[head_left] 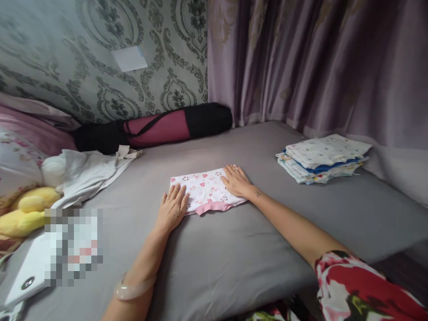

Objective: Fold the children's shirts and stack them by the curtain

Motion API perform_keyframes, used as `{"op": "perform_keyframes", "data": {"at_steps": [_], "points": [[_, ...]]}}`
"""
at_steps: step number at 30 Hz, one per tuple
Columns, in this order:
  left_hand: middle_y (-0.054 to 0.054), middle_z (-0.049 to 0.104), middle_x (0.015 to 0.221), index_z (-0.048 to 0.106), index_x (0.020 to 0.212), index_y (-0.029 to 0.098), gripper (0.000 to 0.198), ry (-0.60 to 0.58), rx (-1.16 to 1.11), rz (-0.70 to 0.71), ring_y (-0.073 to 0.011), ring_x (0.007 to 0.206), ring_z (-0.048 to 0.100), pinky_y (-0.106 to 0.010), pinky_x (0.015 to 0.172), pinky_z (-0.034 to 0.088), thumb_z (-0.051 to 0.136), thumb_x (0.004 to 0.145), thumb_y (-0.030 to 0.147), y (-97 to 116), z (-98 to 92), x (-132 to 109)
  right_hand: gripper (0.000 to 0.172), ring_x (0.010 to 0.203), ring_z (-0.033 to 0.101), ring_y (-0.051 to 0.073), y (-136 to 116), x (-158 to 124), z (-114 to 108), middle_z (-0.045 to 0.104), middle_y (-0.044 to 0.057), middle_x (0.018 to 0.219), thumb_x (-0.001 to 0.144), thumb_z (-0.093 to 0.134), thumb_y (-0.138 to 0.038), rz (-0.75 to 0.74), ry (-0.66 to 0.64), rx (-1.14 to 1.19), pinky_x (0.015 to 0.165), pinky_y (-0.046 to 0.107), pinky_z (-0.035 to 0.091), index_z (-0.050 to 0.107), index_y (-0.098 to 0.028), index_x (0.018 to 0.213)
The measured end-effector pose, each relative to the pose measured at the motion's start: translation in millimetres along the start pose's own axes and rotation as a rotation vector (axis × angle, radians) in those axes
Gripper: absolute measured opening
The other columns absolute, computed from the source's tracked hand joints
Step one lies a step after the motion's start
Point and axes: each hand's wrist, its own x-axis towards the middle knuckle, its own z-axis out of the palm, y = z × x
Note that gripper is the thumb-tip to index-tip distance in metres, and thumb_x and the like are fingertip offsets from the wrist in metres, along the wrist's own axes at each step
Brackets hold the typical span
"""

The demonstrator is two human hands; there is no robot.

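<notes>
A small white garment (pixel 207 189) with pink and red prints lies folded flat on the grey bed sheet (pixel 214 249). Its pink trimmed edge faces me. My left hand (pixel 174 206) rests on the garment's left end, palm down with the fingers stretched out. On the right end lies my right hand (pixel 236 182), also flat with its fingers extended. Neither hand grips the cloth. Off to the right sits a stack of folded printed cloths (pixel 324 158), white ones with a blue layer between them.
Along the patterned wall lies a long black and maroon bag (pixel 157 129). A crumpled pale cloth (pixel 93 174), a yellow plush toy (pixel 30 209) and a white device (pixel 35 263) are at the left. Purple curtains (pixel 301 62) hang behind the stack. The bed's edge runs nearest me.
</notes>
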Motion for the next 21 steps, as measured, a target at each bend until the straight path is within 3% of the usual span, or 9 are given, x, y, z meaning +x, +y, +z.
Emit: {"op": "perform_keyframes", "data": {"at_steps": [4, 14, 17, 21], "points": [[-0.009, 0.033, 0.154, 0.042, 0.144, 0.020, 0.053, -0.067, -0.008, -0.030, -0.0279, 0.144, 0.024, -0.054, 0.114, 0.023, 0.028, 0.098, 0.043, -2.4, -0.2, 0.9, 0.067, 0.146, 0.017, 0.026, 0.4, 2.3, 5.6, 0.025, 0.017, 0.156, 0.096, 0.021, -0.045, 0.004, 0.008, 0.013, 0.118, 0.043, 0.008, 0.032, -0.003, 0.148], [-0.010, 0.038, 0.152, 0.045, 0.141, 0.021, 0.052, -0.032, -0.013, -0.015, -0.0287, 0.143, 0.028, -0.054, 0.113, 0.027, 0.030, 0.097, 0.043, -6.2, 4.3, 1.8, 0.067, 0.145, 0.017, 0.029, 7.0, -7.0, 0.5, 0.023, 0.019, 0.157, 0.098, 0.024, -0.047, 0.061, 0.015, 0.089, 0.117, 0.043, 0.013, 0.032, -0.003, 0.147], [-0.012, 0.040, 0.150, 0.048, 0.138, 0.020, 0.051, -0.005, -0.037, -0.003, -0.0289, 0.142, 0.031, -0.052, 0.112, 0.029, 0.031, 0.096, 0.044, -8.5, 4.8, 3.3, 0.060, 0.143, 0.025, 0.026, 10.1, -9.8, -7.9, 0.027, 0.019, 0.155, 0.096, 0.034, -0.037, 0.087, 0.030, 0.176, 0.116, 0.036, 0.020, 0.034, -0.003, 0.146], [-0.021, 0.049, 0.139, 0.051, 0.132, 0.009, 0.055, 0.111, -0.051, -0.034, -0.0288, 0.130, 0.047, -0.042, 0.107, 0.039, 0.037, 0.091, 0.045, -19.6, 0.8, 6.2, 0.053, 0.131, 0.046, 0.023, 18.6, -18.2, -21.2, 0.047, 0.017, 0.144, 0.092, 0.042, -0.028, 0.242, 0.093, 0.360, 0.108, 0.032, 0.035, 0.042, -0.008, 0.142]]}}
